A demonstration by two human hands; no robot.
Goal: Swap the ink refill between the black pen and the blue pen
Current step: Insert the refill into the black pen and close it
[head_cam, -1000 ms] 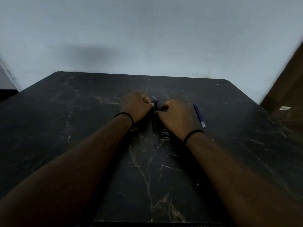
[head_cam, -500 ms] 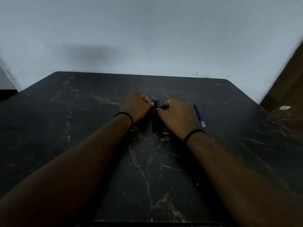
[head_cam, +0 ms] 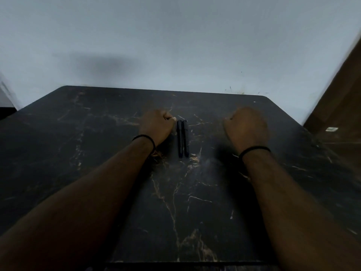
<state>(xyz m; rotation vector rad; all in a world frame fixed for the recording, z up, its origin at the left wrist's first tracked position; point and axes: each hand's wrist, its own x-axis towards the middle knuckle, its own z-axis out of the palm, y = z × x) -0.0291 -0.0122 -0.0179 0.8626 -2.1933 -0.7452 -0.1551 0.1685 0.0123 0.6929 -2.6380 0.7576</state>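
Two black pen pieces (head_cam: 182, 138) lie side by side on the dark marble table (head_cam: 136, 192), pointing away from me. My left hand (head_cam: 156, 127) rests just left of them with its fingers curled; the thumb tip is near the top of the left piece, and I see nothing gripped. My right hand (head_cam: 246, 128) is a blurred, curled fist well to the right of the black pieces. It covers the spot where the blue pen lay. The blue pen is hidden, and I cannot tell whether the hand holds it.
A pale wall stands behind the table's far edge. A brown wooden surface (head_cam: 340, 114) rises at the right, with a small white tag (head_cam: 331, 129) on it. Both wrists wear thin black bands.
My right hand has left the black pieces and swung right over the blue pen's place. The two black pieces now lie uncovered on the table. My left hand has stayed put.
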